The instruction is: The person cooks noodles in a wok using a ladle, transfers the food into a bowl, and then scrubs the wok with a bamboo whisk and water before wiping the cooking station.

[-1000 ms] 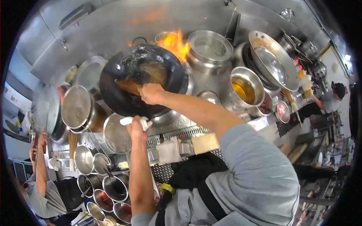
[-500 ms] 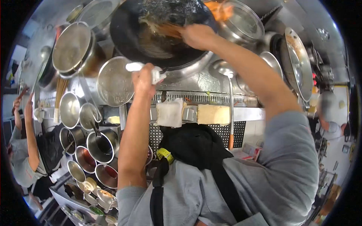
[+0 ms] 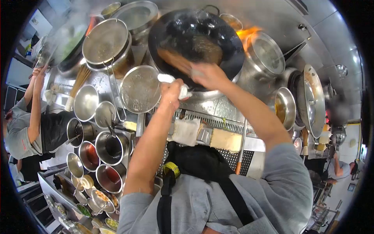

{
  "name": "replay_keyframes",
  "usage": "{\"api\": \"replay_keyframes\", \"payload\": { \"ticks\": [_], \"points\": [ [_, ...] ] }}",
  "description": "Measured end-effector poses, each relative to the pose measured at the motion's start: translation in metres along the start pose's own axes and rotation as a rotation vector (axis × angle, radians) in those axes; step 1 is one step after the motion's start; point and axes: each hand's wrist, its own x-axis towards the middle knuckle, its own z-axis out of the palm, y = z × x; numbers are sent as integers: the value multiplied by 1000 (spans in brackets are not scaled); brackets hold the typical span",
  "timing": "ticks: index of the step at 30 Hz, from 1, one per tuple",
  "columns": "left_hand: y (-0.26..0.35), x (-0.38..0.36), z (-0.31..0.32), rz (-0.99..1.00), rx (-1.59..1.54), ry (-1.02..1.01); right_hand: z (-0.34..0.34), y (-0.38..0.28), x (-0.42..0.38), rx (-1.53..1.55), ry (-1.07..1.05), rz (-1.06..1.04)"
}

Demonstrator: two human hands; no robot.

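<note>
A large black wok (image 3: 171, 33) sits over the burner in front of me, with a little brownish liquid at its bottom. My right hand (image 3: 210, 76) is closed around a bamboo wok brush (image 3: 173, 58), whose blurred bristles sweep the near left part of the wok's inside. At the near rim, my left hand (image 3: 171, 93) grips a folded white cloth (image 3: 166, 78). The cloth is pressed at the wok's edge; whatever part of the wok lies under it is hidden.
Orange flame (image 3: 253, 33) rises right of the wok, beside a lidded pot (image 3: 268, 54). Strainers (image 3: 140, 89) and sauce pots (image 3: 110, 148) crowd the left. A ladle handle (image 3: 239, 165) sticks out at the front edge. Another person (image 3: 27, 130) works at far left.
The brush has moved toward the near left of the wok, and my right hand is closer to the near rim. Less liquid shows in the wok. The whole view has shifted.
</note>
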Motion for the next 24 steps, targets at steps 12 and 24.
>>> {"api": "replay_keyframes", "payload": {
  "ticks": [12,24],
  "points": [
    [5,-8,0,28,26,31,-41,66,38,-602,-146,264],
    [6,11,-4,14,21,49,-20,25,103,-30,213,524]
  ]
}}
